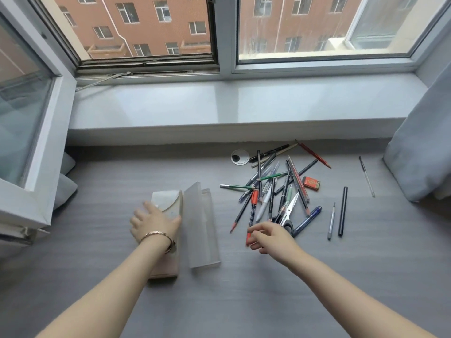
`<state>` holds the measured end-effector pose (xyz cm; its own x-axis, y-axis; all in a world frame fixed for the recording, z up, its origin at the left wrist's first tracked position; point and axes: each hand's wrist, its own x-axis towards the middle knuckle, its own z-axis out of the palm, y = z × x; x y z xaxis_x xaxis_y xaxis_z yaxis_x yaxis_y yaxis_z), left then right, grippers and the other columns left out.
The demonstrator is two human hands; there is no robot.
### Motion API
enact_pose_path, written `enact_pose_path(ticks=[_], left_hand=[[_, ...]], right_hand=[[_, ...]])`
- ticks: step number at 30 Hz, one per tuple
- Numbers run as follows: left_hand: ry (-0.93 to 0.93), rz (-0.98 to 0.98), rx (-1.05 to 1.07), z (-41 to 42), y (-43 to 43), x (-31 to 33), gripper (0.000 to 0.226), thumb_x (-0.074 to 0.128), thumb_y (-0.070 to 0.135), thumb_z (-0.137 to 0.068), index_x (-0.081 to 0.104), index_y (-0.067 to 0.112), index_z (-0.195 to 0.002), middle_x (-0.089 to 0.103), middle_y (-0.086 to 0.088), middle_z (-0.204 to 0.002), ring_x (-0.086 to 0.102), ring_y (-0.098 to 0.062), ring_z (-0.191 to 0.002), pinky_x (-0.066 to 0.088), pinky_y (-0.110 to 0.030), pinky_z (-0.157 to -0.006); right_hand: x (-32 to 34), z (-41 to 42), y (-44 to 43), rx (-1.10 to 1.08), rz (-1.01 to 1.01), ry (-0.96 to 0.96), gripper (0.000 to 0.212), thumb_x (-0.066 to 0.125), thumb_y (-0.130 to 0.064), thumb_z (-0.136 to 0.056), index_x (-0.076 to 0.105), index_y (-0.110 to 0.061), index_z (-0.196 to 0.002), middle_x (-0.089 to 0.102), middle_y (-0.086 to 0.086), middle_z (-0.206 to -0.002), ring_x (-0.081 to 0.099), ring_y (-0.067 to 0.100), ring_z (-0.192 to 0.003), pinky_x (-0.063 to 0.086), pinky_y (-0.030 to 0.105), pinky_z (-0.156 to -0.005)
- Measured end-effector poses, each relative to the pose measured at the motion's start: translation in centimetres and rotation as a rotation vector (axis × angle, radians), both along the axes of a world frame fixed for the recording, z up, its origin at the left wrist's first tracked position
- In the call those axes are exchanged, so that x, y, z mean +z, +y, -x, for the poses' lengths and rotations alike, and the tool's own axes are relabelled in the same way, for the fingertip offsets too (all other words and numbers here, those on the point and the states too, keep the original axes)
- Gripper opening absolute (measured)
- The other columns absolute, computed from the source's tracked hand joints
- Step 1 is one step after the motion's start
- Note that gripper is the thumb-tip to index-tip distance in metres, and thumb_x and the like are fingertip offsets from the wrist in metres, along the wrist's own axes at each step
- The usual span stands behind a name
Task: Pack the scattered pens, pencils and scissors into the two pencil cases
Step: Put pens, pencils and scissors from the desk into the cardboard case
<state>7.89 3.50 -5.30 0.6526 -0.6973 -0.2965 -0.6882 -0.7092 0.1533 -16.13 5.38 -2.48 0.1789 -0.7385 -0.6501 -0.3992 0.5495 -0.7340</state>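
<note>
Packing not visibly begun. 2 cases lie lower centre of frame: beige pencil case (168, 211) under the left hand (153, 222), which rests flat, fingers spread; translucent case (202, 230) just beside it, contents not discernible. Pile of pens and pencils (275, 189) with scissors (288, 211) remains centre right. Right hand (268, 236) pinches the red marker (252, 215). Nearly everything left.
</note>
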Motion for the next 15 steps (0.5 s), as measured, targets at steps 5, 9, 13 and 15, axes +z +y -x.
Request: enact_pose_path(ticks=[5,9,13,15], left_hand=[[0.131,-0.038,0.03,-1.3,-0.3,-0.7,0.076,0.068,0.042,-0.065,0.043,0.003,-0.125,0.046,-0.022,-0.127,0.04,-0.037,-0.121,0.041,-0.044,-0.095],[0.088,0.127,-0.083,-0.2,-0.9,3.2,0.076,0.073,0.037,-0.063,0.041,0.01,-0.126,0.041,-0.022,-0.123,0.039,-0.04,-0.117,0.042,-0.045,-0.093],[0.097,0.353,-0.453,5.6,-0.7,9.3,0.071,0.075,0.034,-0.059,0.042,0.012,-0.118,0.036,-0.01,-0.107,0.055,-0.036,-0.092,0.045,-0.036,-0.077],[0.108,0.377,-0.674,8.6,0.6,10.9,0.071,0.068,0.043,-0.057,0.043,0.015,-0.117,0.034,-0.003,-0.1,0.057,-0.033,-0.087,0.046,-0.033,-0.07]], right_hand=[[0.4,0.7,0.2,0.028,0.07,0.028,0.025,0.041,-0.003,-0.09,0.06,-0.009,-0.104,0.064,0.006,-0.086,0.058,0.009,-0.065,0.047,0.008,-0.054],[2.2,1.0,0.2,0.065,0.319,0.172,0.023,0.048,-0.013,-0.09,0.063,-0.018,-0.107,0.068,0.003,-0.103,0.062,0.018,-0.09,0.049,0.024,-0.078],[5.3,0.4,-0.8,0.063,0.662,0.182,0.048,0.054,-0.028,-0.09,0.041,-0.018,-0.135,0.045,-0.001,-0.129,0.046,0.011,-0.121,0.038,0.025,-0.104],[6.0,0.4,-1.4,0.122,0.714,0.213,0.067,0.057,-0.036,-0.087,0.024,-0.021,-0.143,0.035,-0.001,-0.139,0.035,0.01,-0.129,0.028,0.019,-0.105]])
